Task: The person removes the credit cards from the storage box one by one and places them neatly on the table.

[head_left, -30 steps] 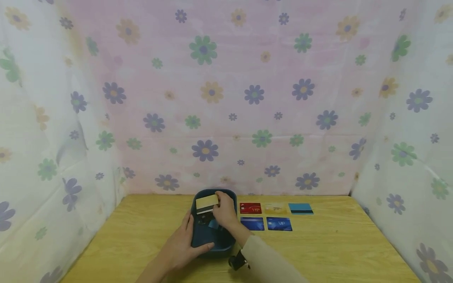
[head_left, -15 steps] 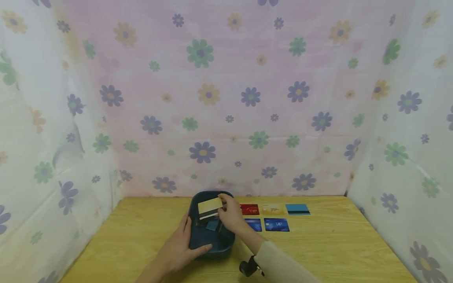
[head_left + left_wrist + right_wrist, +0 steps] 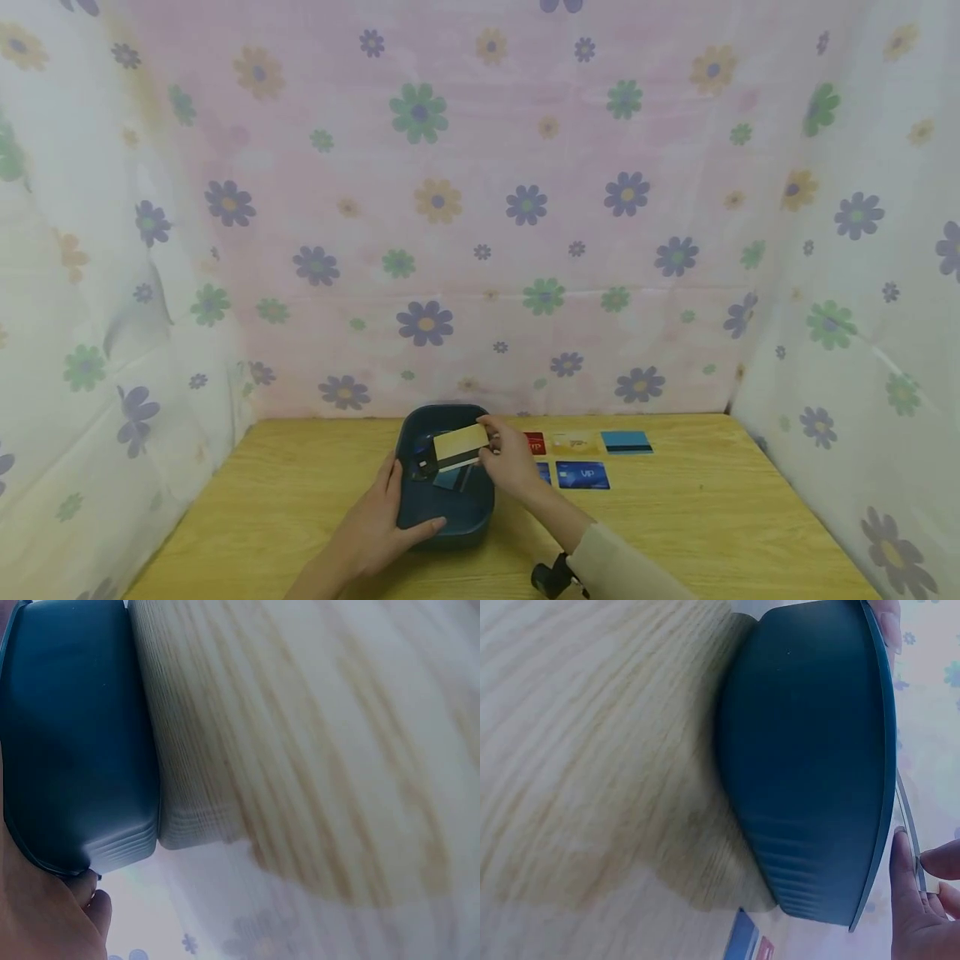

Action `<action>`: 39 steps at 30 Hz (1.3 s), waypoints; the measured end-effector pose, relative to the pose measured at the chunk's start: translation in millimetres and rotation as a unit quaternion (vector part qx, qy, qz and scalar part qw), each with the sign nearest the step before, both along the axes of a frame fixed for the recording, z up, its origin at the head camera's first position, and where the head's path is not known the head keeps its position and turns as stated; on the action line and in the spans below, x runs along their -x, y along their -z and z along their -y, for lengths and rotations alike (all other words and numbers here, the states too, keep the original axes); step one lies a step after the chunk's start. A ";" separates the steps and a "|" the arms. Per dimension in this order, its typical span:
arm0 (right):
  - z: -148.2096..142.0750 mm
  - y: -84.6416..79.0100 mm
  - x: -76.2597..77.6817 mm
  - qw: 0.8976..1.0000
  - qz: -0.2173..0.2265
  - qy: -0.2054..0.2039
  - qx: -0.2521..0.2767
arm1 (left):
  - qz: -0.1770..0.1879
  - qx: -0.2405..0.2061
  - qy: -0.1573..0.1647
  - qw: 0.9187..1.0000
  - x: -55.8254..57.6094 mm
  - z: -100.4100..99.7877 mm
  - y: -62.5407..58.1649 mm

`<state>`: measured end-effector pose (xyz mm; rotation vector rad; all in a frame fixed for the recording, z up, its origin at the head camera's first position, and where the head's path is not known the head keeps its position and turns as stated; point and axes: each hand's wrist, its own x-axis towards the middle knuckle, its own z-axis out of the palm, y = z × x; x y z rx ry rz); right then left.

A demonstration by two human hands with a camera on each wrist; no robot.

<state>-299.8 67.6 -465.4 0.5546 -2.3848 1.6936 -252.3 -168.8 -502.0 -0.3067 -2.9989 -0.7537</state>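
Observation:
In the head view, my right hand [image 3: 513, 460] pinches a card [image 3: 461, 446], gold with a dark stripe and a white lower edge, by its right end. It is held tilted over a dark blue plastic basin [image 3: 450, 508]. My left hand [image 3: 372, 517] grips the basin at its left and near sides, with the thumb across the near rim. Inside the basin lie a dark card [image 3: 453, 477] and other dark cards, partly hidden by the gold one. The right wrist view has the pinched card [image 3: 910, 825] edge-on, just beyond the basin rim.
Right of the basin, several cards lie in two rows on the wooden table [image 3: 712, 517]: a red card [image 3: 535, 442], a pale gold card [image 3: 576, 443], a light blue card [image 3: 627, 442] and a blue VIP card [image 3: 583, 475]. Flowered cloth [image 3: 480, 208] encloses the back and sides.
My right hand has drawn the gold card slightly to the right and up, uncovering more of the cards inside the basin. The left hand keeps its grip on the basin.

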 end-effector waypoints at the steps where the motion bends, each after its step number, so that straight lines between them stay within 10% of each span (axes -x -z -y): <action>1: -2.2 -0.1 -1.2 1.000 0.001 0.002 0.003 | 0.000 0.000 0.000 1.000 0.0 0.0 0.1; 39: -70.6 17.9 -14.9 0.997 0.062 0.047 0.027 | -0.002 -0.004 0.002 1.000 0.4 0.2 0.6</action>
